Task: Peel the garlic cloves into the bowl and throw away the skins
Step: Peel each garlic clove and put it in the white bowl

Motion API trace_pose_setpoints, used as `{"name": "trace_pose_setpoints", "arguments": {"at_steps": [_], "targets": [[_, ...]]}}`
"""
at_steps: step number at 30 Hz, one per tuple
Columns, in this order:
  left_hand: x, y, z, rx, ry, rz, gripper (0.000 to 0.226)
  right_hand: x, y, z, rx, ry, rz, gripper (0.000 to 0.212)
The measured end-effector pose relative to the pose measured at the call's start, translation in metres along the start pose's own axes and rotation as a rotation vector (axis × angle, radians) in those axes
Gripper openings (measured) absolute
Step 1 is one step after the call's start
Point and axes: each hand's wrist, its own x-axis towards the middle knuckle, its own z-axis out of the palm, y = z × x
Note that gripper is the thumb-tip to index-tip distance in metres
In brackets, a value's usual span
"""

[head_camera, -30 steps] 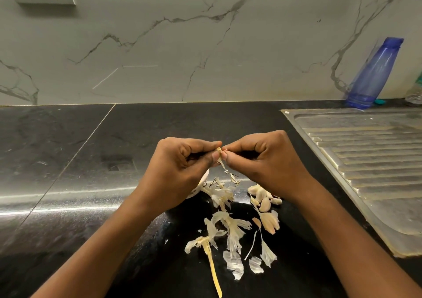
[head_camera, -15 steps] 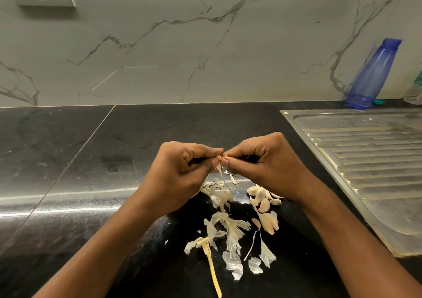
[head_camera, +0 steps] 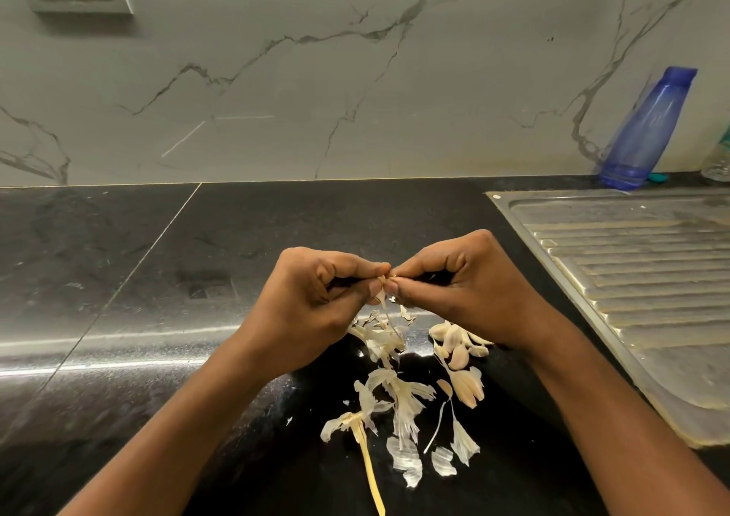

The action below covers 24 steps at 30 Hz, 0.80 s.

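Above the glossy black stone bench point(head_camera: 118, 278), the left hand point(head_camera: 312, 306) and right hand point(head_camera: 462, 290) have their fingers clamped on one small pale garlic clove point(head_camera: 381, 299). Its papery skin looks light and easily torn, so it is best nipped at the tip.

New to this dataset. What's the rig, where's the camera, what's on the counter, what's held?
There is no robot here. A person wears one wide-angle camera on the head, and it looks down at their own two hands. Every picture is that same view.

The left hand and right hand meet fingertip to fingertip. Together they pinch a garlic piece, mostly hidden, with a strip of skin hanging from it.

Below them, loose skins and a few cloves lie on the black counter. On the right are a steel drainboard and a blue bottle. No bowl is in view.
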Motion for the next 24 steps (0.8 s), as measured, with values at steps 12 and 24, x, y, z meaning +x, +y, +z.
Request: {"name": "trace_pose_setpoints", "arguments": {"at_steps": [12, 24], "targets": [[0.002, 0.002, -0.002, -0.159, -0.004, -0.058, 0.025, 0.0, -0.003, 0.0, 0.068, 0.02, 0.027, 0.012], [0.007, 0.015, -0.006, -0.469, 0.1, -0.273, 0.03, 0.003, -0.008, 0.003, 0.219, 0.142, 0.055, 0.018]]}}
